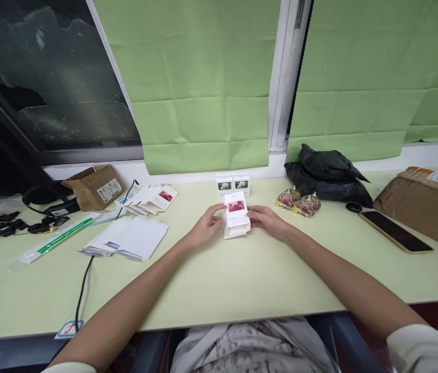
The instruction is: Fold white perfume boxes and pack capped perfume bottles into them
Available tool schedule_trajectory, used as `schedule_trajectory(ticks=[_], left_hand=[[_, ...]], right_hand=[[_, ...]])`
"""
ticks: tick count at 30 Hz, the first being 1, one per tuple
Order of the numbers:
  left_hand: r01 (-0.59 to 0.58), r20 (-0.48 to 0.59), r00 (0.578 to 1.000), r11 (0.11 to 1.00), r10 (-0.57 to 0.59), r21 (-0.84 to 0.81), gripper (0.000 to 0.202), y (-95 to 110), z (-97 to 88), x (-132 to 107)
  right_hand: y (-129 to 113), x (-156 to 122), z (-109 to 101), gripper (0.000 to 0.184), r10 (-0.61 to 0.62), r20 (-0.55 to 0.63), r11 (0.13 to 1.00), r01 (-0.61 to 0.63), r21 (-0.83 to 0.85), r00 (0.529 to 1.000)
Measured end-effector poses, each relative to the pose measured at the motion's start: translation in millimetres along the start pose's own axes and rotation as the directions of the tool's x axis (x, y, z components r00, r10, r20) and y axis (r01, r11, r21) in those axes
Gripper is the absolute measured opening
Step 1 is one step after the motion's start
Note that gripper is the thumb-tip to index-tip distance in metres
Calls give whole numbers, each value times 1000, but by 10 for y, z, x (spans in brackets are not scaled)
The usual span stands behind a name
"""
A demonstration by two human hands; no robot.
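Observation:
A small white box with a red flower picture on its face lies on the pale green table in front of me. My left hand grips its left side, fingers curled round it. My right hand holds its right side the same way. Two more white boxes with white flower pictures stand just behind it by the wall. Two small clear bottles with pink contents lie to the right of the box.
Flat white cartons and a fanned stack of folded boxes lie to the left, beside a black cable. A black bag, phone and brown parcel sit on the right. A torn brown parcel is at the far left.

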State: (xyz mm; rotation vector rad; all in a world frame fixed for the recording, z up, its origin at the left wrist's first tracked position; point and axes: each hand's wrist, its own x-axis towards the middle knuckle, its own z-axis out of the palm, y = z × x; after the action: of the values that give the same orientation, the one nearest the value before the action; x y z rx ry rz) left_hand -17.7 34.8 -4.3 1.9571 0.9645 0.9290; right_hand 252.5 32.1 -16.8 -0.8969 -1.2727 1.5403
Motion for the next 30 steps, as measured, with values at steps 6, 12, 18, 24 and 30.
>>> schedule_trajectory(ticks=[6, 12, 18, 24, 30], left_hand=[[112, -3, 993, 985, -114, -130, 74, 38, 70, -9], [105, 41, 994, 955, -97, -279, 79, -15, 97, 21], [-66, 20, 997, 946, 76, -317, 68, 17, 100, 73], [-21, 89, 994, 929, 58, -370, 75, 99, 95, 48], [85, 149, 989, 877, -15, -473, 76, 71, 83, 40]], right_hand=[[-23, -31, 18, 32, 22, 34, 999, -23, 29, 999], [-51, -73, 46, 35, 10, 109, 998, -17, 62, 994], [-62, -74, 66, 35, 29, 64, 995, -35, 89, 998], [-56, -57, 77, 39, 38, 20, 997, -39, 63, 999], [17, -10, 61, 43, 9, 14, 999, -10, 39, 1000]])
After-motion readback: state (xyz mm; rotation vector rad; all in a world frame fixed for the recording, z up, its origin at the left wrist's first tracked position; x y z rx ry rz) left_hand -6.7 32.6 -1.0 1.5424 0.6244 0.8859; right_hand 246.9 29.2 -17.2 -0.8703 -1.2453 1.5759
